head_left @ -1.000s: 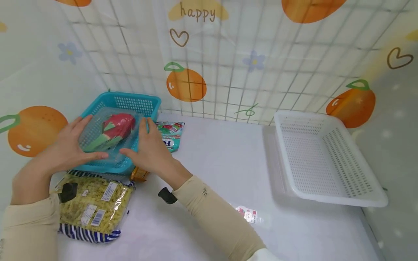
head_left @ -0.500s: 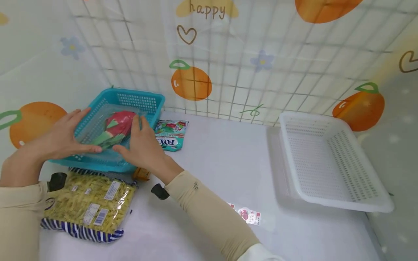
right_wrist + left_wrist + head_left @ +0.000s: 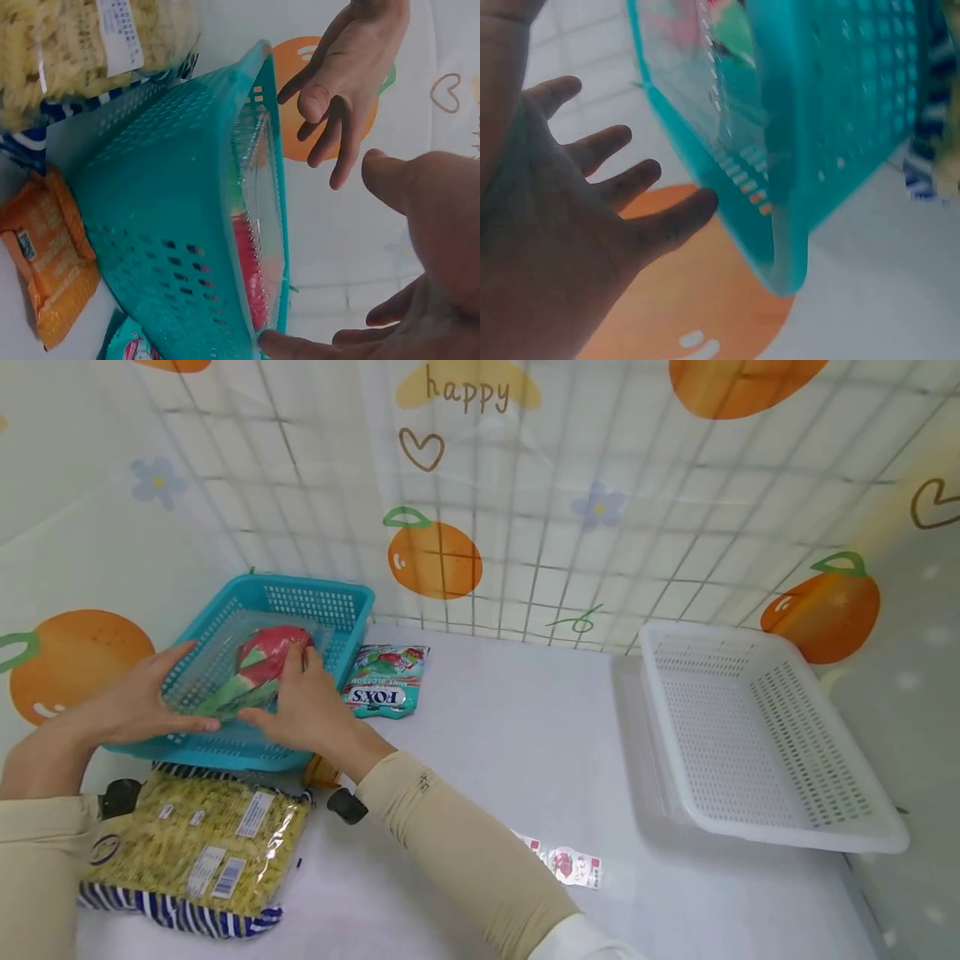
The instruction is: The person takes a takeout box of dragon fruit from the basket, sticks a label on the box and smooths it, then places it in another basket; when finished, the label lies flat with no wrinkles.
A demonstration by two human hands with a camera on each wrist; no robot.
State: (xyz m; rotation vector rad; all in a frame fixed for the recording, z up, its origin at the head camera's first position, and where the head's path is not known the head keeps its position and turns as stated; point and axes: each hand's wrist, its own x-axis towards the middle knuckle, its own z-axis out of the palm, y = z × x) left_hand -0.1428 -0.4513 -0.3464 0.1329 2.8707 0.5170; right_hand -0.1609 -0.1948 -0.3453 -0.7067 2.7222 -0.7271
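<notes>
A dragon fruit (image 3: 279,647), red with green scales, lies in clear plastic packaging inside a teal slotted basket (image 3: 362,610). My left hand (image 3: 138,697) is over the basket's left side, fingers spread and thumb extended; in the left wrist view nothing is between those fingers and the thumb overlaps the basket rim (image 3: 786,247). My right hand (image 3: 318,706) hovers over the basket's right side. Its fingers overlap the fruit's right end in the head view, thumb pointing left. The right wrist view shows the right hand (image 3: 442,247) with spread fingers, one fingertip right at the rim.
A bag of spiral pasta (image 3: 195,843) lies in front of the basket. An orange packet (image 3: 322,771) and a teal FOX'S candy bag (image 3: 386,681) lie beside it. A white slotted basket (image 3: 795,835) stands at the right. Small stickers (image 3: 573,867) lie near the right sleeve.
My right hand has moved left, from the basket's right rim to over the dragon fruit's end. My left hand has drawn slightly left. The camera view has shifted a little.
</notes>
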